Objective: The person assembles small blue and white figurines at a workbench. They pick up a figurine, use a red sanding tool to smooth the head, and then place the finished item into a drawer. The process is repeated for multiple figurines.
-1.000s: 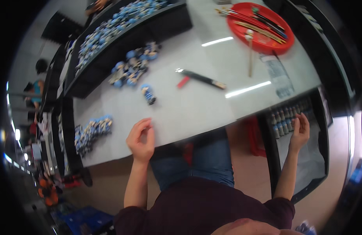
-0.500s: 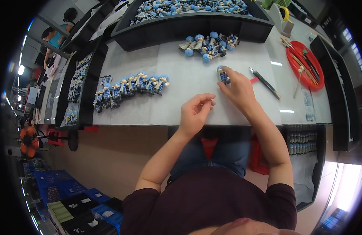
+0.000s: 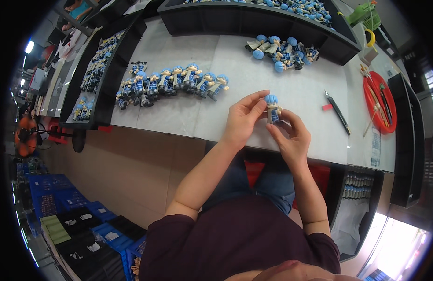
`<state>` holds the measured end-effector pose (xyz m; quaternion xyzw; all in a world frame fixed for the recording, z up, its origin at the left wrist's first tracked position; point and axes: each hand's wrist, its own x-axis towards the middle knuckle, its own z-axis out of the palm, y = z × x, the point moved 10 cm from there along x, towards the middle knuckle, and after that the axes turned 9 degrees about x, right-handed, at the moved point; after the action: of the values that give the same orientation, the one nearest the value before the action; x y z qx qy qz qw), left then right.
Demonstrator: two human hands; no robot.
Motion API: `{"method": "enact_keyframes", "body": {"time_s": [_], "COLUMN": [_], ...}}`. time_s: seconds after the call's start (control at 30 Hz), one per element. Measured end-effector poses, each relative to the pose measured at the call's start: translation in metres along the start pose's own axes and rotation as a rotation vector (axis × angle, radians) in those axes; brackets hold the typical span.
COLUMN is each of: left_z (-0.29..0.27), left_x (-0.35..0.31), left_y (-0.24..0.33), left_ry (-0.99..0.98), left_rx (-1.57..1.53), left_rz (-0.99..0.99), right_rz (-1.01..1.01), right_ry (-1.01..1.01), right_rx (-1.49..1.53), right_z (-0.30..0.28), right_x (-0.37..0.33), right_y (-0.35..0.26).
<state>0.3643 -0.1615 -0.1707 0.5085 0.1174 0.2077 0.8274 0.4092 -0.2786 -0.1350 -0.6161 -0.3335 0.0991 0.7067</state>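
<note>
Over the white tabletop (image 3: 179, 112), both hands — left hand (image 3: 243, 118) and right hand (image 3: 295, 140) — pinch one upright, blue-topped figurine (image 3: 272, 106).

A factory workshop, as indicated by many near-identical blue-haired figurines (image 3: 165, 82) ranged on the bench (image 3: 235, 61) and heaped in a black tray (image 3: 263, 28), brushes (image 3: 385, 105) in a red dish (image 3: 388, 129), grouped blue plastic crates (image 3: 41, 181), and a co-worker (image 3: 80, 11) (upper left, partly cropped) in the background.
</note>
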Motion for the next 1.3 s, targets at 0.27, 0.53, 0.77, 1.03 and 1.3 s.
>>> {"method": "enact_keyframes", "body": {"time_s": [0.27,0.53,0.77,1.03,1.3], "left_z": [0.0,0.001,-0.001,-0.001,-0.001], "left_x": [-0.001,-0.001,-0.001,-0.002,-0.002], "left_y": [-0.001,0.002,0.0,0.004,0.002], "left_ry": [0.024,0.008,0.033,0.06,0.028], "left_rx": [0.018,0.089,0.106,0.087,0.05], "left_rz": [-0.023,0.021,0.019,0.018,0.018], "right_rz": [0.132,0.147,0.119,0.127,0.125], "right_ry": [0.009,0.002,-0.007,-0.008,-0.009], "right_rx": [0.121,0.12,0.121,0.126,0.126], "right_z": [-0.004,-0.006,-0.006,-0.005,-0.006], "right_x": [-0.001,-0.003,-0.002,0.0,-0.001], "right_y": [0.012,0.015,0.013,0.012,0.013]}}
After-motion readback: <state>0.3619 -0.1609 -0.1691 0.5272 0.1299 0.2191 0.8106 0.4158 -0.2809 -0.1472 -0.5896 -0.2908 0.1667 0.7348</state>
